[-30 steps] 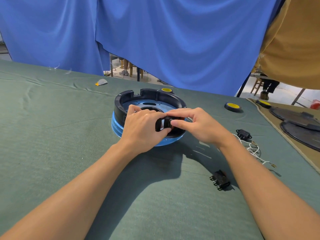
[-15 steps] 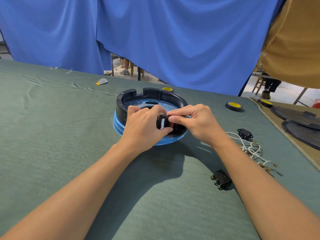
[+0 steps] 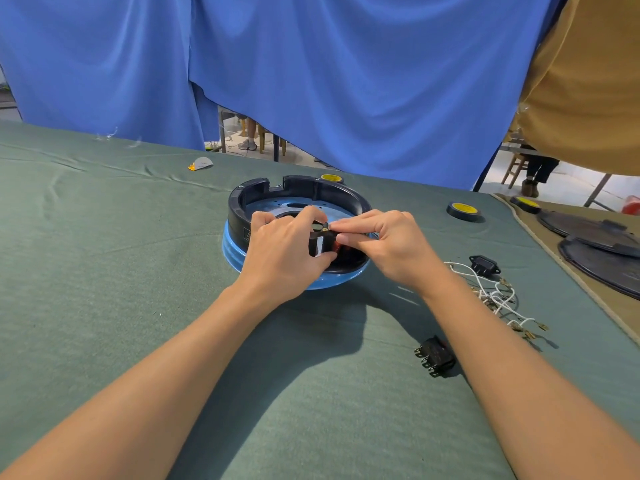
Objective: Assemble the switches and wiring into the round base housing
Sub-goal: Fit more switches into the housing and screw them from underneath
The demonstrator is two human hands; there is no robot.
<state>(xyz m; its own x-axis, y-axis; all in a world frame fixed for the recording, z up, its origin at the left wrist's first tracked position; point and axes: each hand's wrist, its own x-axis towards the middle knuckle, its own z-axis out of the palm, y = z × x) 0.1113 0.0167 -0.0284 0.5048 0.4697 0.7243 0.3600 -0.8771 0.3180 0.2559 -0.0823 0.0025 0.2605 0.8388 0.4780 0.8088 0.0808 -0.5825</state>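
Base housing (image 3: 242, 206): round black plastic ring w/ glossy blue rim, mid green felt cloth (image 3: 104, 271). L hand (image 3: 282, 251) fingers curled, gripping small blocky black switch (image 3: 320, 242) at housing's near wall. R hand (image 3: 388, 244) thumb+forefinger pinching switch top. White wires (image 3: 498, 296) and pronged spare switch (image 3: 435, 356) loose on cloth, right side.

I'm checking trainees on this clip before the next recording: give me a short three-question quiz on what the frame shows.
1. True or false: both the left hand and the right hand hold a small black part at the near rim of the round base housing.
2. Where does the loose black switch lie? A) inside the housing B) on the green cloth by the right forearm C) in the left hand
3. What colour are the loose wires?
Key: 1 true; 2 B; 3 white.
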